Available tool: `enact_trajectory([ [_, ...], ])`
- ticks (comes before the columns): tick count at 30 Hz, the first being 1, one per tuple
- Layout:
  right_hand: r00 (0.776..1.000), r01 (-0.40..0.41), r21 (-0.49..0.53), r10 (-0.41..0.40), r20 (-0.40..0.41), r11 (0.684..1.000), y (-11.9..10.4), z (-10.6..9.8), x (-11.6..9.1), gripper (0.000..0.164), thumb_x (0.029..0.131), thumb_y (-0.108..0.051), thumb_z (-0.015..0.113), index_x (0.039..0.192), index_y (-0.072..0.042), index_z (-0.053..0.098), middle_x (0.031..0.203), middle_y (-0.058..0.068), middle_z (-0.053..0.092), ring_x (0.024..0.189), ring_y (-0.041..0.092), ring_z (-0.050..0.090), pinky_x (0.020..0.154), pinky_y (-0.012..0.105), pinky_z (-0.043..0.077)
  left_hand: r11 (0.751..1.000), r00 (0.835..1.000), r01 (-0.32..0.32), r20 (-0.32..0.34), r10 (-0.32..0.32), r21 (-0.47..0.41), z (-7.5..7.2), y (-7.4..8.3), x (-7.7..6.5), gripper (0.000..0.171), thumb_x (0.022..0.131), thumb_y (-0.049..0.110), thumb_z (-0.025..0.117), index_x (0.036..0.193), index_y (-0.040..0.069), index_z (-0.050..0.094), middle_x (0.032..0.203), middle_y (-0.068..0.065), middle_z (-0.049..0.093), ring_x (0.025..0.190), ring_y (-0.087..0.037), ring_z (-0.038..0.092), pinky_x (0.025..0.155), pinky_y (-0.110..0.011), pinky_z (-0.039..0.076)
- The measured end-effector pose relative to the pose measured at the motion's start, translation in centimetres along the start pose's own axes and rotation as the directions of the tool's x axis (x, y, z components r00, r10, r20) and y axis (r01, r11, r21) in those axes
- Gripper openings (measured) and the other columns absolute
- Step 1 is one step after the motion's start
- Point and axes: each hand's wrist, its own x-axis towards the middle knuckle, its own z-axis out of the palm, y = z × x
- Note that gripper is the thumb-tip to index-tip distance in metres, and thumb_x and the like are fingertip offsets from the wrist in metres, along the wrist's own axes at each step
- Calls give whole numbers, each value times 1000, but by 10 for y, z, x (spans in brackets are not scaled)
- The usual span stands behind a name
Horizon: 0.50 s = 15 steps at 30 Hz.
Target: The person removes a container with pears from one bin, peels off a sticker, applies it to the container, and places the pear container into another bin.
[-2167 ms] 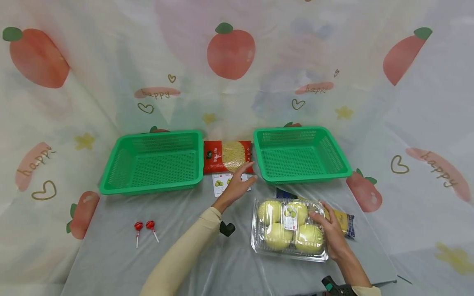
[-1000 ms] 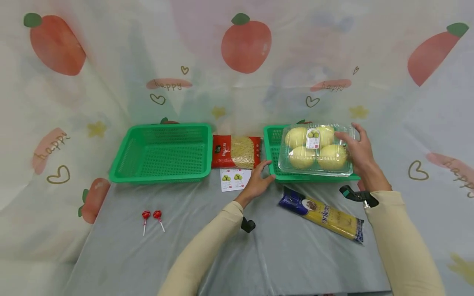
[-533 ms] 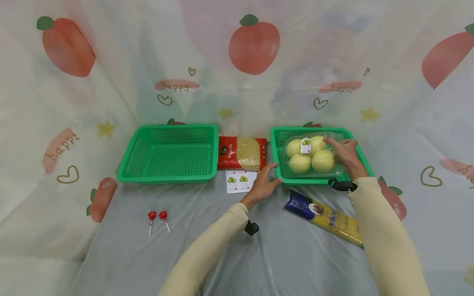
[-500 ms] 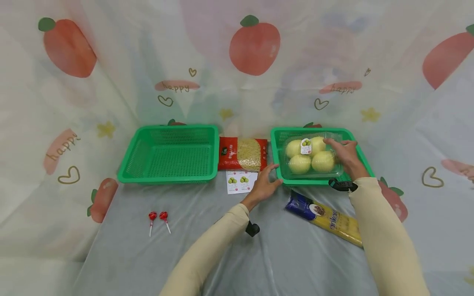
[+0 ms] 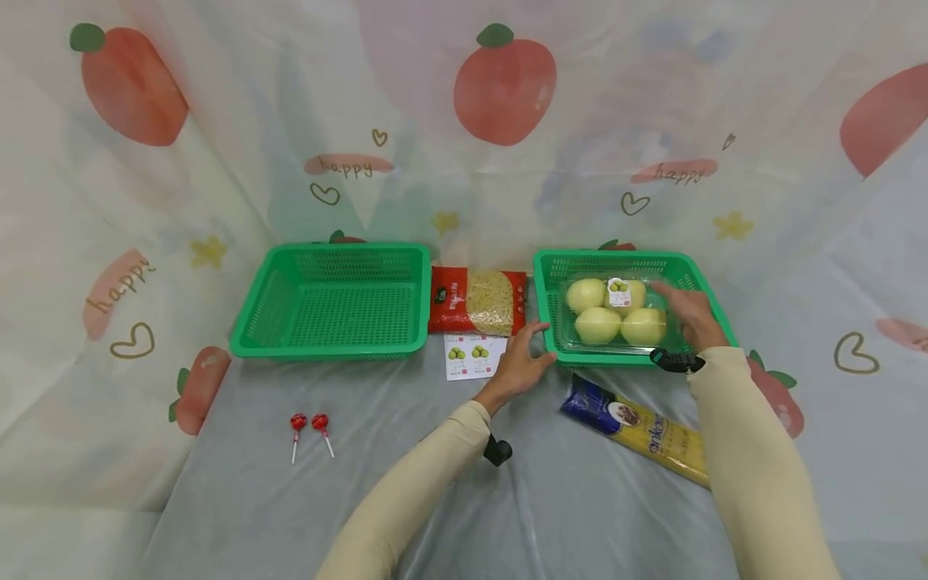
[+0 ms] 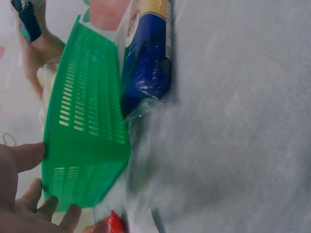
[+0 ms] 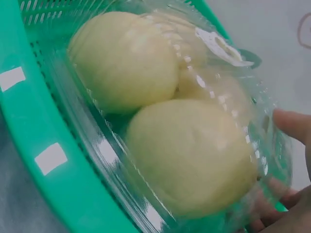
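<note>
In the head view, a clear plastic fruit box (image 5: 663, 334) with several pale yellow-green round fruits (image 5: 598, 325) lies inside the right green basket (image 5: 554, 353). My right hand (image 5: 692, 314) holds the box by its right end. The right wrist view shows the thumb (image 7: 291, 124) at the plastic's edge and the other fingers (image 7: 269, 199) partly seen through it. My left hand (image 5: 518, 362) touches the left front corner of this basket, thumb and fingers spread. In the left wrist view, the thumb (image 6: 29, 155) and fingertips meet the basket's rim.
Another green basket (image 5: 329, 351) stands on the left. Between the baskets are a red food packet (image 5: 489, 302) and a white label sheet (image 5: 467, 364). A blue and yellow ankara packet (image 5: 638, 427) lies in front. Two red lollipops (image 5: 298, 421) lie at left.
My right hand has carried the fruit box from the front table into the right basket, where it has levelled out. The left hand has moved right to that basket's corner.
</note>
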Motion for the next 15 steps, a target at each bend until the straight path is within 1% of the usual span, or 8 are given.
enact_trajectory([
  [2,999,1,-10,-2,-46,1000,3,1,4,67,99,-68,58,112,-2,57,113,17,51,83,25,53,80,45,48,1000,1000,1,-1,-1,3,0,0,2,58,105,26,67,160,25,48,173,-1,33,158,-26,29,122,-58,33],
  [3,998,2,-13,-3,-68,1000,5,2,5,60,99,-66,58,101,-6,52,107,10,46,79,22,45,76,43,44,1000,1000,2,0,-2,-2,0,0,2,58,105,26,67,160,25,47,173,-1,33,158,-26,30,122,-58,33],
  [4,997,3,-12,-4,-76,1000,6,2,6,60,100,-64,57,102,-5,52,108,13,48,82,23,52,79,43,47,1000,1000,1,0,-1,-2,0,0,3,58,105,26,67,160,25,47,173,-1,33,158,-27,30,122,-58,32],
  [6,997,8,-16,-9,-79,1000,8,3,6,68,103,-62,53,122,3,56,131,28,52,111,33,60,96,48,51,1000,1000,0,-1,0,1,0,-1,3,58,105,25,67,160,25,47,173,-1,34,157,-26,30,122,-58,32],
  [8,998,10,-17,-11,-65,1000,8,4,5,87,105,-60,48,156,9,35,166,32,24,146,43,39,116,55,40,1000,1000,-2,-3,2,-2,0,-1,3,58,105,24,68,160,24,48,172,-2,34,157,-27,30,122,-59,32],
  [10,999,11,-16,-12,-51,1000,11,5,4,96,106,-59,45,166,7,9,174,27,6,158,46,19,124,61,30,1000,1000,-3,-7,3,0,0,-1,2,58,105,24,68,159,24,48,172,-2,35,157,-27,31,122,-60,31],
  [12,999,8,-15,-8,-50,1000,13,5,3,95,106,-59,43,167,6,9,173,29,10,151,48,31,119,60,36,1000,1000,-4,-5,4,3,1,-1,1,57,105,25,68,159,23,49,172,-4,35,157,-28,31,122,-60,31],
  [15,998,17,16,-16,-69,1000,16,3,4,88,107,-58,43,164,5,22,155,30,38,107,33,58,101,53,46,1000,1000,-7,6,7,7,2,-1,1,58,105,26,68,159,23,48,172,-5,34,157,-28,30,123,-60,31],
])
